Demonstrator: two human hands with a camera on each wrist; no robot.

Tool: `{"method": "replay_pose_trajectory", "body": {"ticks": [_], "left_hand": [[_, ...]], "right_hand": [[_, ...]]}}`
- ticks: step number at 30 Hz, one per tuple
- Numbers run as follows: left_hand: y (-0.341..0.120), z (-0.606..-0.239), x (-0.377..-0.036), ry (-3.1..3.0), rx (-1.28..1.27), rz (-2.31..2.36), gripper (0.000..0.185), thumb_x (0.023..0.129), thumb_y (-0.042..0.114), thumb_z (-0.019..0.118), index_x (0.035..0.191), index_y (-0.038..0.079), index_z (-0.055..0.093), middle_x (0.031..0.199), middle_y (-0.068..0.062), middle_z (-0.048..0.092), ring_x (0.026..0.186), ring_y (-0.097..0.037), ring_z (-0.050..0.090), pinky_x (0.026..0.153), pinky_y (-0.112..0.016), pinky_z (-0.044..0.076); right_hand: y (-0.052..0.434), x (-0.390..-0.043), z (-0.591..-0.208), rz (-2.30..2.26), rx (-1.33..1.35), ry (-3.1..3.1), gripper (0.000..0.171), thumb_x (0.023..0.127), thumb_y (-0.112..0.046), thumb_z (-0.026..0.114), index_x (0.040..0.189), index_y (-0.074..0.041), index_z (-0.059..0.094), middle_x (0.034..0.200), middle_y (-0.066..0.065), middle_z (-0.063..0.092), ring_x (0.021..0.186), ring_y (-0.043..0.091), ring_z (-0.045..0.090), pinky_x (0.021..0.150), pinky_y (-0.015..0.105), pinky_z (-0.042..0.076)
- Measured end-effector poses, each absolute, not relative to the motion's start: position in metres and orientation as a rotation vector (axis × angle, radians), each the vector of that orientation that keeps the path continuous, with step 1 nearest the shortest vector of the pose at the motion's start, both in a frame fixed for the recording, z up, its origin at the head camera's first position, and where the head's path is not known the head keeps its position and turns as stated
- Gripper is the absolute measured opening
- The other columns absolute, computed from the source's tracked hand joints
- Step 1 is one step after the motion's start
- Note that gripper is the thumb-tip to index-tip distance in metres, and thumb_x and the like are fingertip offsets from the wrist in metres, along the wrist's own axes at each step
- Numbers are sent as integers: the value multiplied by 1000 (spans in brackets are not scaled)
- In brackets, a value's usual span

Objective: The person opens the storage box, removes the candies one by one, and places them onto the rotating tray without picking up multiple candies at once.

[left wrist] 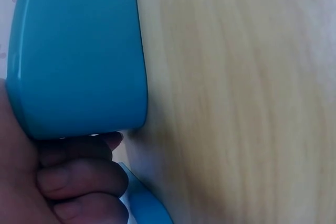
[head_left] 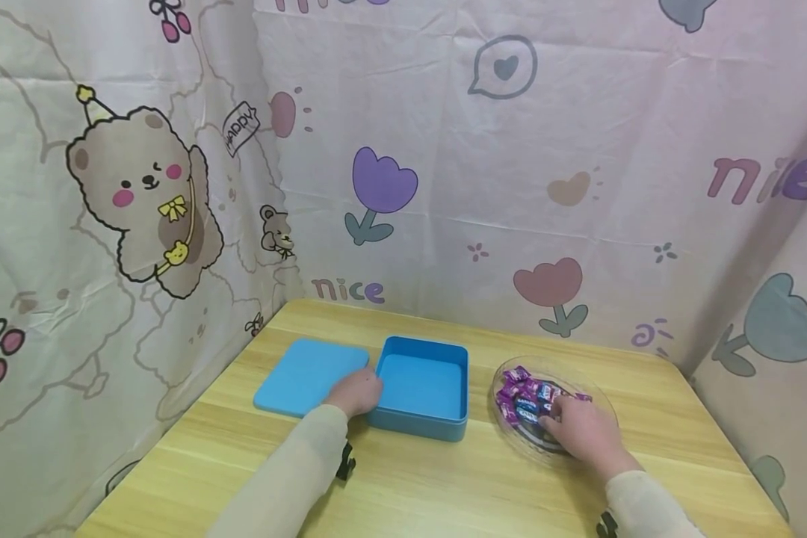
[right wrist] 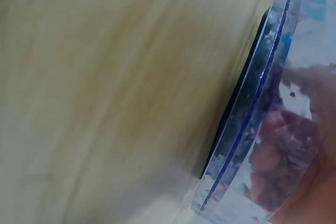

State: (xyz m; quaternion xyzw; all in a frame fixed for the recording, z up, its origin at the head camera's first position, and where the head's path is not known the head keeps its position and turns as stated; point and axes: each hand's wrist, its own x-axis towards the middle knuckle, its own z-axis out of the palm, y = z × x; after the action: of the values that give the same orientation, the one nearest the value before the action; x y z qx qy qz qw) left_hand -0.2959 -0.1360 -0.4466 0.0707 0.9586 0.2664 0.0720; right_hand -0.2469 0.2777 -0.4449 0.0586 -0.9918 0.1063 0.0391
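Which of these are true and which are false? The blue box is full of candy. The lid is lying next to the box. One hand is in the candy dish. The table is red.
1. The blue box is full of candy: false, it is empty.
2. The lid lies beside the box: true.
3. The right hand is in the clear dish of candies: true.
4. The table is red: false, it is light wood.

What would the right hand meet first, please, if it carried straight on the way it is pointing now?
Probably the candies: the right hand lies over the clear dish, fingers pointing up-left at the pile. Whether they already touch is unclear.
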Motion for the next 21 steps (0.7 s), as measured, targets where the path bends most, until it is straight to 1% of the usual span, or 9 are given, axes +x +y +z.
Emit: {"method": "replay_pose_trajectory", "body": {"ticks": [2,4,6,8,10,13,16,18,21], "left_hand": [[-137,-447,-296,2878,217,795,34,108,21,35,99,3,62,98,-12,57,76,-25,50,75,-43,43],[-137,-447,-296,2871,209,799,37,108,22,35,117,-2,63,112,-14,59,82,-26,52,79,-45,44],[-138,-447,-296,2862,201,805,43,107,23,36,132,-6,57,124,-16,58,90,-29,53,83,-47,44],[-140,-447,-296,2851,184,819,49,107,25,36,142,-7,50,137,-18,55,103,-32,55,91,-49,44],[-142,-446,-296,2841,167,846,52,108,28,37,145,-7,48,145,-20,51,117,-36,55,98,-53,43],[-145,-445,-297,2825,138,890,58,108,37,39,147,-5,45,151,-22,45,135,-42,45,106,-58,37],[-149,-443,-300,2815,112,940,70,106,51,39,151,-2,41,154,-21,42,139,-44,39,108,-61,34],[-151,-438,-301,2837,113,957,78,104,60,38,153,0,39,155,-20,40,141,-45,37,109,-61,32],[-145,-427,-303,2958,172,881,82,101,66,36,156,5,36,157,-19,37,142,-43,34,111,-61,30]], "right_hand": [[278,-246,-445,324,176,-3043,27,89,-39,75,87,-15,64,70,-3,56,63,18,51,59,40,44],[278,-246,-445,336,171,-3046,27,89,-39,75,86,-14,64,69,-3,55,63,18,50,58,40,43],[279,-246,-444,353,166,-3040,28,89,-40,75,87,-14,64,71,-2,56,64,19,51,58,40,43],[278,-246,-443,380,157,-3023,28,90,-40,74,89,-14,65,74,-1,58,67,20,53,60,41,45],[277,-247,-442,399,162,-2978,27,91,-40,73,92,-13,66,79,1,63,72,22,58,65,46,49],[274,-248,-439,397,182,-2899,28,92,-38,71,96,-11,69,86,4,65,79,27,61,74,53,51],[270,-252,-433,372,201,-2837,31,94,-39,69,101,-9,70,92,7,63,84,30,60,79,57,49],[265,-253,-428,344,217,-2817,38,95,-42,67,109,-7,70,99,12,62,90,33,58,82,58,48],[256,-257,-419,301,252,-2799,48,97,-46,63,123,-7,68,117,20,61,106,41,56,91,63,44]]}}
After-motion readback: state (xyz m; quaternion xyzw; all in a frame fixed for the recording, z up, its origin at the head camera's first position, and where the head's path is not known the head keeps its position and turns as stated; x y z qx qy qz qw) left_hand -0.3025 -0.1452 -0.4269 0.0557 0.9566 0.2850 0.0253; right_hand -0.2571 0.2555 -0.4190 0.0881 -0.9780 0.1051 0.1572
